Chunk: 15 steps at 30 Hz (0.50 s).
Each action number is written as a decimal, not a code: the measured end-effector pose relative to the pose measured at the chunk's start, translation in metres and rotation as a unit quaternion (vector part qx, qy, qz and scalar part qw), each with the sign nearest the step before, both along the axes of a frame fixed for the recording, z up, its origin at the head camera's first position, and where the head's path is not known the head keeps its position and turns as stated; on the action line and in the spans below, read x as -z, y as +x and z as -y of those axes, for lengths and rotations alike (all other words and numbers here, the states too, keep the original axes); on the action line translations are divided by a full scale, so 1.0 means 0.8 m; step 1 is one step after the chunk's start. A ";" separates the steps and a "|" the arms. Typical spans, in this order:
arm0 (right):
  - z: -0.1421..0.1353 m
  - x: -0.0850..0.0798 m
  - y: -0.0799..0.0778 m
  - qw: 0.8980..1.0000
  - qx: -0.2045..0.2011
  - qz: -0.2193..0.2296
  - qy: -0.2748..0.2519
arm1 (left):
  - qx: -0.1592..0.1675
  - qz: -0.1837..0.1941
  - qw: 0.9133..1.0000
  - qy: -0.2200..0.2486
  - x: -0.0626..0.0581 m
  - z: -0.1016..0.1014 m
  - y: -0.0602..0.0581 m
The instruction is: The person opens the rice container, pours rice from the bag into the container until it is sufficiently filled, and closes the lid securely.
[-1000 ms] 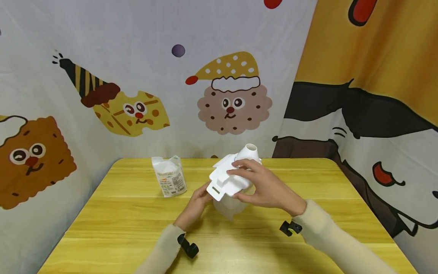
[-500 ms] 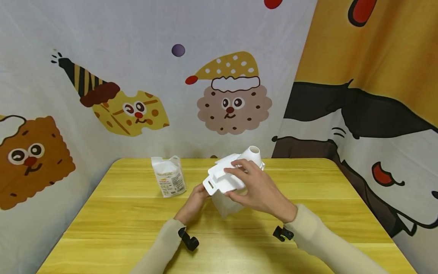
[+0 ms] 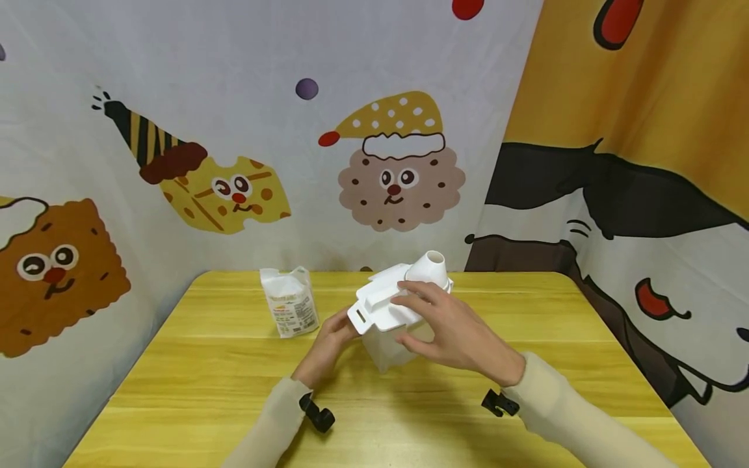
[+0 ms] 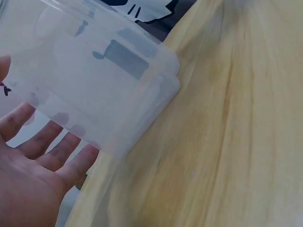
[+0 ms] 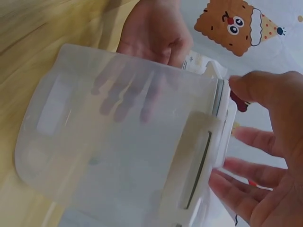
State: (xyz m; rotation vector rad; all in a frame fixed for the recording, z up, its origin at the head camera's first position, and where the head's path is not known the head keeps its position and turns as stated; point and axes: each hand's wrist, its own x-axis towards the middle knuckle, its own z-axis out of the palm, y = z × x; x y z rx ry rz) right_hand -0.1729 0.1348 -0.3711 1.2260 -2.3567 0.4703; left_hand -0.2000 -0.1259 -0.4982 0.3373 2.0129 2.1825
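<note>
A translucent plastic storage container point(image 3: 383, 351) with a white lid point(image 3: 391, 314) stands tilted on the table in the head view. The lid has a slotted tab at its near left and carries a white cone-shaped piece with a round opening point(image 3: 435, 257). My left hand point(image 3: 332, 338) rests against the container's left side. Its fingers point(image 4: 78, 163) lie fairly straight along the wall and show blurred through the plastic in the right wrist view. Above the lid, my right hand point(image 3: 456, 325) spreads its fingers loosely; in the right wrist view the thumb and fingertips point(image 5: 222, 182) touch the lid.
A white printed packet point(image 3: 289, 302) stands upright at the back left of the wooden table point(image 3: 205, 364). Behind the table hangs a cloth backdrop point(image 3: 234, 97) with cartoon food figures. Dark devices point(image 3: 500, 403) sit on both wrists.
The container and lid shifted and turned slightly between the two earlier frames, then stayed nearly still. My right hand has since slid a little to the right over the lid. The packet has not moved.
</note>
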 end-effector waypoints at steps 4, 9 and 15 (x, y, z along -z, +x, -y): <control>-0.008 -0.002 -0.001 1.000 -0.014 -0.009 0.009 | 0.015 -0.045 0.999 -0.024 -0.001 0.001 0.003; -0.016 -0.004 -0.002 0.999 -0.025 -0.012 0.028 | 0.026 -0.075 0.996 -0.045 -0.005 -0.003 0.010; -0.021 -0.002 -0.006 0.998 -0.035 -0.026 0.054 | 0.017 -0.077 0.994 -0.074 -0.009 -0.009 0.019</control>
